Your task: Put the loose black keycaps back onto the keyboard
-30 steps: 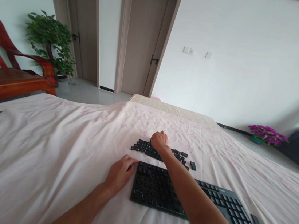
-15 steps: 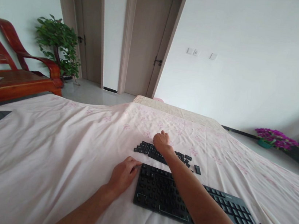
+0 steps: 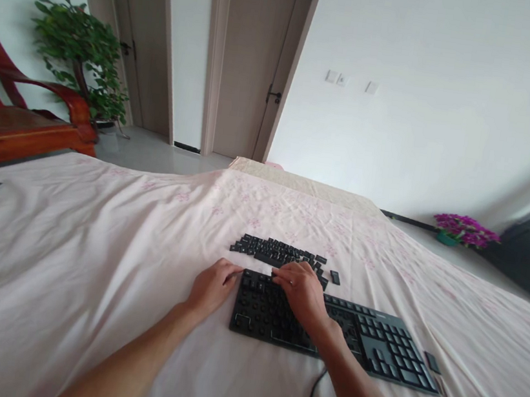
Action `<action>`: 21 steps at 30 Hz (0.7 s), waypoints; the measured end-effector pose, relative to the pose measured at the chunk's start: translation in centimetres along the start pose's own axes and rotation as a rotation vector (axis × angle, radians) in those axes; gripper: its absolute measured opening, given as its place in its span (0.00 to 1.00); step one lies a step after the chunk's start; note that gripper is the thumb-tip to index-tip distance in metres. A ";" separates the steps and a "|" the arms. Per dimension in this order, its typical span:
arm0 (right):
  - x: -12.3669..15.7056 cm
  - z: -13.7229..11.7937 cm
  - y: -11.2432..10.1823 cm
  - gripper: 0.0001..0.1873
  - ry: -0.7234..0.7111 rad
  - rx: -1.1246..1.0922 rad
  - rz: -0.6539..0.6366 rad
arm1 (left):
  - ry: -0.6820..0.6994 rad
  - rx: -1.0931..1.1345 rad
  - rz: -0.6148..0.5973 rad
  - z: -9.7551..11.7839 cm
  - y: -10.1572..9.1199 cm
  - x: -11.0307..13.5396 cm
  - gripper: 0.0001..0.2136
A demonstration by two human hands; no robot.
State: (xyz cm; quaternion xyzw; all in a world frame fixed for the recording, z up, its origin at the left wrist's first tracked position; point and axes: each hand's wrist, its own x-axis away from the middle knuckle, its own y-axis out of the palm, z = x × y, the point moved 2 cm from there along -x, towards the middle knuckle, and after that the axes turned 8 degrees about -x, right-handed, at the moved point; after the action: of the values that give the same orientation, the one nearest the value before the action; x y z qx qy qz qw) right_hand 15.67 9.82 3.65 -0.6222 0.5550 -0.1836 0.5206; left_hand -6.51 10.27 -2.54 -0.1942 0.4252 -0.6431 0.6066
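Observation:
A black keyboard point(image 3: 249, 321) lies on the cloth, many of its left-hand keys stripped of their caps. My left hand point(image 3: 214, 288) is closed at its far left corner, thumb and forefinger gripping the edge. Over the top row hovers my right hand point(image 3: 302, 293), fingers pinched around a small dark keycap point(image 3: 274, 273) that is mostly hidden. Just beyond the keyboard sits a cluster of loose black keycaps point(image 3: 270, 250), arranged in rough rows. One larger keycap point(image 3: 335, 277) lies apart to their right.
A pale flowered cloth point(image 3: 143, 234) covers the surface in folds. Near the keyboard's right end rests a small dark piece point(image 3: 431, 362). The keyboard's cable point(image 3: 312, 393) runs towards me. A wooden chair point(image 3: 54, 125) and a potted plant point(image 3: 82, 60) stand at left.
My right hand has come back from the loose keycaps to the keyboard's top row, with a keycap in its fingers. My left hand stays at the corner. The view has shifted slightly.

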 end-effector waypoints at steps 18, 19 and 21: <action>2.3 -2.6 1.6 0.07 -0.060 0.315 -0.031 | 0.007 -0.015 0.012 0.0 0.0 0.0 0.14; 2.3 -2.7 1.6 0.07 -0.067 0.342 -0.048 | 0.009 -0.016 0.011 0.0 0.0 0.0 0.14; 2.3 -2.8 1.7 0.07 -0.087 0.388 -0.080 | 0.012 -0.017 0.012 0.0 0.0 0.0 0.14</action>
State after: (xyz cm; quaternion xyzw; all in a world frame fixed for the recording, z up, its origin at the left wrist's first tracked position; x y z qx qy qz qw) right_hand 13.25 6.78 2.46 -0.5390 0.4610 -0.2808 0.6466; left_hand -6.57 10.24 -2.55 -0.1929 0.4355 -0.6369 0.6062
